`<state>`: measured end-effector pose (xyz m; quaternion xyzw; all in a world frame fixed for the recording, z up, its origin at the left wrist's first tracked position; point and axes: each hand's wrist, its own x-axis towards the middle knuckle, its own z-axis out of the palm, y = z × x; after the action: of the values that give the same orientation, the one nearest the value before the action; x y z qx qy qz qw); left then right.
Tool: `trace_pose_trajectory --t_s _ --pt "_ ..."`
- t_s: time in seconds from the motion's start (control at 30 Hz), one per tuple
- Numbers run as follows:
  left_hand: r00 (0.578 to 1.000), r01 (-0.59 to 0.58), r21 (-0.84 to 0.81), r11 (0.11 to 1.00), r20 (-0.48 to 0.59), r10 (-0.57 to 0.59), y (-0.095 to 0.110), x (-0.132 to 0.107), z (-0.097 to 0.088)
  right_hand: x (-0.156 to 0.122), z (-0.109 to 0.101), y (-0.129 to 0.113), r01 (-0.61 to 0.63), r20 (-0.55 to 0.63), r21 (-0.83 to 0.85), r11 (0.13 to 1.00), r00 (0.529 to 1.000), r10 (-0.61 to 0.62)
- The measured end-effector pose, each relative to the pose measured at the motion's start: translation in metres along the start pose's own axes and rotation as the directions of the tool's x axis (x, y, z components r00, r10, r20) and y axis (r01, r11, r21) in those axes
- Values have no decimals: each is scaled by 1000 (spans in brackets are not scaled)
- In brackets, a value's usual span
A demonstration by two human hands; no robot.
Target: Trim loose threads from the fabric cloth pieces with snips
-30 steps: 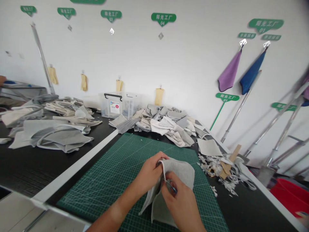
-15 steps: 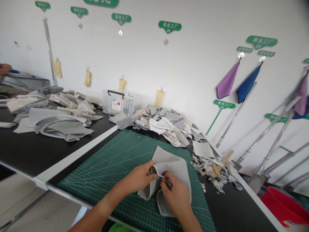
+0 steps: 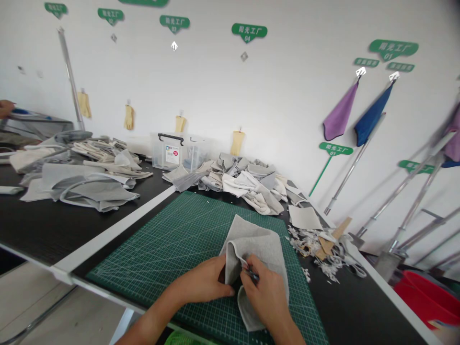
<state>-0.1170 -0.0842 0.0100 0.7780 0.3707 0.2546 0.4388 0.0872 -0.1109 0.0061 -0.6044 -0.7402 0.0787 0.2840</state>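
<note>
A piece of light grey cloth [image 3: 264,237] is folded up over the green cutting mat [image 3: 158,239]. My left hand [image 3: 210,280] holds the left side of its raised fold, with the fingers behind the fabric and the thumb below in front. In my right hand [image 3: 264,287] is a small dark and silver tool, apparently thread snips [image 3: 252,275], its tip close to the fold's edge. The fingers are closed around it, and most of the tool is hidden by them. A lower flap of the cloth hangs beside the right hand, touching the mat.
Heaps of grey and white cloth lie behind the mat [image 3: 247,184] and on the left table [image 3: 86,182]. White scraps [image 3: 319,249] and a clear bin [image 3: 176,151] stand around it. A red bucket [image 3: 424,297] is at right. Another person's hand [image 3: 6,108] shows far left.
My left hand has slid down and left along the cloth's fold, leaving its upper edge exposed. My right hand keeps its hold on the tool. The view has shifted slightly.
</note>
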Motion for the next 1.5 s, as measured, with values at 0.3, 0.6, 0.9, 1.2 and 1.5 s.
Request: trace_pose_trajectory --t_s 0.3,0.6,0.9,1.2,1.5 --pt "989 -79 158 984 -114 98 -1 -19 7 3 -2 -8 -2 13 20 1000 1000 1" --pt "954 2 279 960 -289 82 -18 -29 14 0 3 -7 -24 2 8 1000 1000 24" --pt "935 20 414 910 -329 129 -18 -37 19 -12 7 -3 -72 14 -153 986 997 75" --pt "809 103 146 984 -587 2 -20 -45 15 -42 -26 31 -140 51 -345 928 985 167" --pt "587 -41 65 997 -806 77 27 -50 -49 -11 -146 66 -151 -233 -317 936 969 77"
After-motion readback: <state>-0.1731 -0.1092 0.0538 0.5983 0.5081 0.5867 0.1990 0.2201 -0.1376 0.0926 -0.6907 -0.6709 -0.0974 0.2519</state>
